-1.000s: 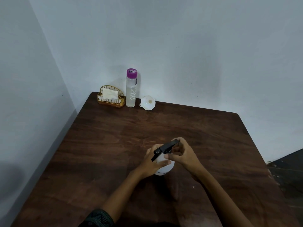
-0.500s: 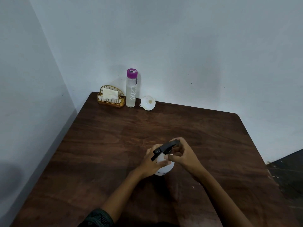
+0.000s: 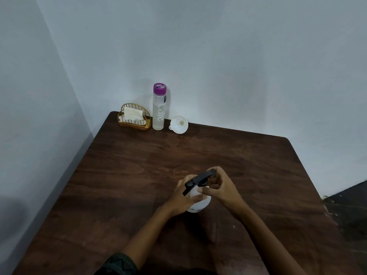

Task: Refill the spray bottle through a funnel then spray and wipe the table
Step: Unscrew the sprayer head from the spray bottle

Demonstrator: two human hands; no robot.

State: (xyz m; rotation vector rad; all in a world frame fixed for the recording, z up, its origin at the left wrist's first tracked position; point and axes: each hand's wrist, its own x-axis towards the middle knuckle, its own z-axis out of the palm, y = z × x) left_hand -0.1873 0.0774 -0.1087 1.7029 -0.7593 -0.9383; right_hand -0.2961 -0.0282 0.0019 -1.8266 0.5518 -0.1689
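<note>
Head view looks down at a dark brown wooden tabletop [image 3: 178,155] set in a corner of pale walls. Near the middle of it stands the small white spray bottle [image 3: 201,206] with its black spray top [image 3: 199,178]. The black top is on the bottle and sticks out to the left.

Both hands are on the bottle. The left hand [image 3: 181,198] is curled round the white round body from the left side and holds it on the tabletop. The right hand [image 3: 221,189] comes from the right, with its fingers bent in tight. They grip the bottle's neck just under the black top, and the thumb lies across the white part.

Far back at the wall there is a tall clear water bottle [image 3: 158,114] with a purple cap. It stands up straight. Just to its right a white funnel [image 3: 179,125] lies on its side. To its left is a gold wire holder [image 3: 134,121] with white tissues in it. These three are well apart from the hands.
</note>
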